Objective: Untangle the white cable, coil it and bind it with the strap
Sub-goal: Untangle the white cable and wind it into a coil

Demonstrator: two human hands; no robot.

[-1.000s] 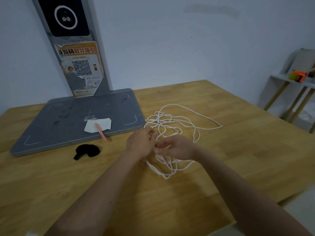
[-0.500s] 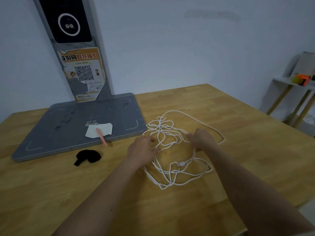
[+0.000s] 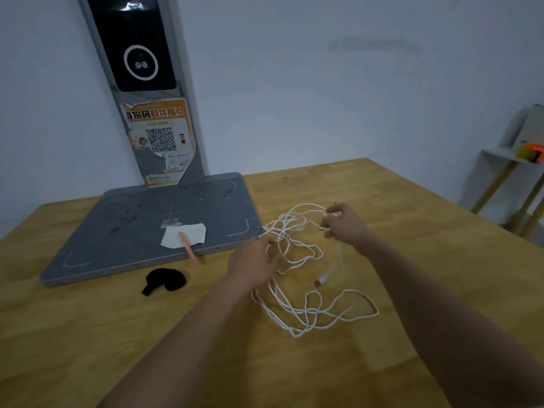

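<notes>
On the wooden table (image 3: 382, 201), the right hand (image 3: 346, 223) has lifted a pinched white cable (image 3: 312, 307) strand farther away; the left hand (image 3: 253, 262) still pinches the tangle, plug (image 3: 322, 279) now dangling.

White cable (image 3: 297, 307): thin, still tangled in loose loops on the wooden table, right of centre; one plug end (image 3: 321, 280) lies among the loops. Strap (image 3: 166, 280): black, curled in a small heap, left of the cable, well apart.
</notes>
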